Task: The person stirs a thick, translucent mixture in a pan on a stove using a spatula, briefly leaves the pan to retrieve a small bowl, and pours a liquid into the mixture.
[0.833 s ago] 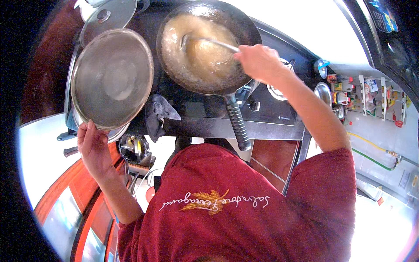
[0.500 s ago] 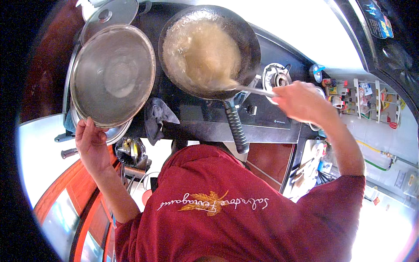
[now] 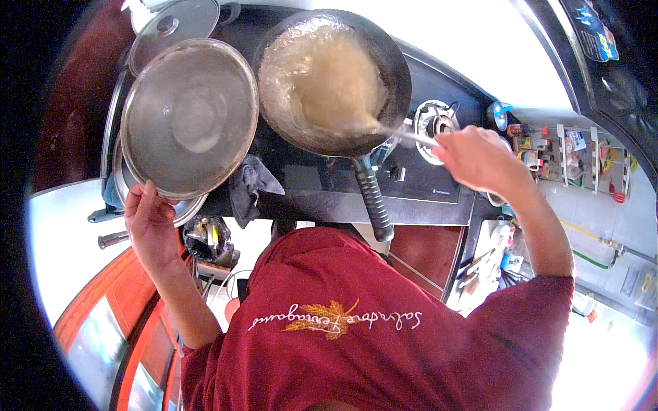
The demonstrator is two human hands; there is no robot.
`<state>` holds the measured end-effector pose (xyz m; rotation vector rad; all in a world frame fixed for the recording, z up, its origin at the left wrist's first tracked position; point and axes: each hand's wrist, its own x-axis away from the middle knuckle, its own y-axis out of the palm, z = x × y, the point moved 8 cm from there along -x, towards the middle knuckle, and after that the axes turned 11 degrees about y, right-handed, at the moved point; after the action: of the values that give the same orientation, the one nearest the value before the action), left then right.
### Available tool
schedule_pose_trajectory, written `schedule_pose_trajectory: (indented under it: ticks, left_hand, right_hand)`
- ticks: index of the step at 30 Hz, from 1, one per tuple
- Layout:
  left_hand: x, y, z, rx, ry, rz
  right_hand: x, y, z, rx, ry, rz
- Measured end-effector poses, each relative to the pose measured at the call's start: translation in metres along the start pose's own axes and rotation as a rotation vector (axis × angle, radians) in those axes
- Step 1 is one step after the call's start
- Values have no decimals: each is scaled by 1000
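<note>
Cloudy, light-brown liquid (image 3: 336,82) swirls in a dark wok (image 3: 394,103) on the black stovetop, its ribbed black handle pointing toward me. My right hand (image 3: 473,161) is closed round the handle of a long metal cooking utensil (image 3: 409,137). The utensil's far end is blurred and sunk in the liquid at the wok's near right, so its shape cannot be made out. To the left of the wok, my left hand (image 3: 149,216) pinches the near rim of a wide, shallow round metal basin (image 3: 185,120), tilted so its grey inside shows.
Behind the basin lies a glass lid (image 3: 188,24) with a dark knob. A pan (image 3: 118,161) sits partly hidden beneath it. A dark cloth (image 3: 253,188) hangs over the counter edge. A second burner (image 3: 439,123) is right of the wok; a rack of kitchen items (image 3: 596,161) stands further right.
The basin and my left hand have shifted slightly right, toward the wok. My right hand has moved the utensil a little within the liquid, which still swirls.
</note>
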<state>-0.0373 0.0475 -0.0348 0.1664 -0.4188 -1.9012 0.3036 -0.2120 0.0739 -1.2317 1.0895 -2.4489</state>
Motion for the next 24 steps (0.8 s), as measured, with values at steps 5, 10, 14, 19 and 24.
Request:
schedule_pose_trajectory:
  ticks: [5,10,14,19,24]
  left_hand:
    - [0,4,0,29,9,19]
    - [0,5,-2,63,10,15]
    - [1,5,4,38,44,42]
    - [-2,3,2,47,12,49]
    - [-1,-1,1,58,-9,44]
  right_hand:
    - [-41,3,-63,76,-182,143]
    - [-62,-16,-6,-24,-136,308]
    - [-9,-20,17,24,-30,45]
    - [-32,-7,-37,126,-147,197]
    - [-87,-18,-25,-72,-107,433]
